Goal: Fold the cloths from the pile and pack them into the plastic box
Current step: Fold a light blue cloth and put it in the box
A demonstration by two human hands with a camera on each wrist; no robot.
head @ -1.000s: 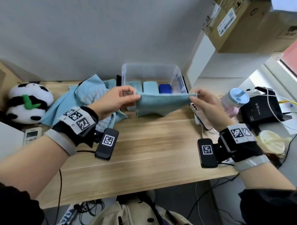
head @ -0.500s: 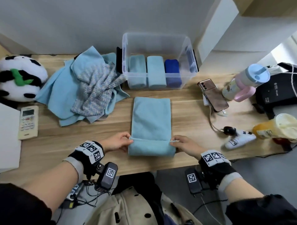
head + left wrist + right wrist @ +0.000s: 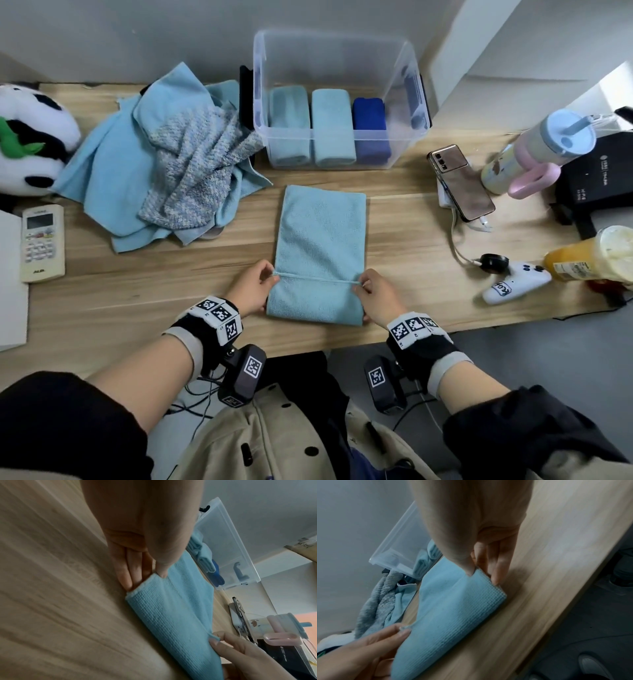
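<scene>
1. Cloth (image 3: 320, 240), light blue, lying as a long strip on the tabletop (image 3: 411, 240) just in front of the plastic box (image 3: 404, 113); near end turned back over itself toward the far end.
2. Pile (image 3: 164, 164) of unfolded cloths resting left of the box, well apart from both hands.
3. Inside the box: three folded cloths (image 3: 329, 130) side by side, room left at the right end.
4. Left hand (image 3: 251, 287) pinching the left corner of the turned-back edge, thumb on top, fingers (image 3: 130, 573) under.
5. Right hand (image 3: 375, 296) pinching the right corner likewise, thumb over, fingers (image 3: 498, 563) beneath.
6. Handling, as a judgement: soft, light, limp, ribbed and not slippery; no stiffness to hold a shape, so best taken at both corners of one edge, kept taut between the hands, then pressed flat along the crease.
</scene>
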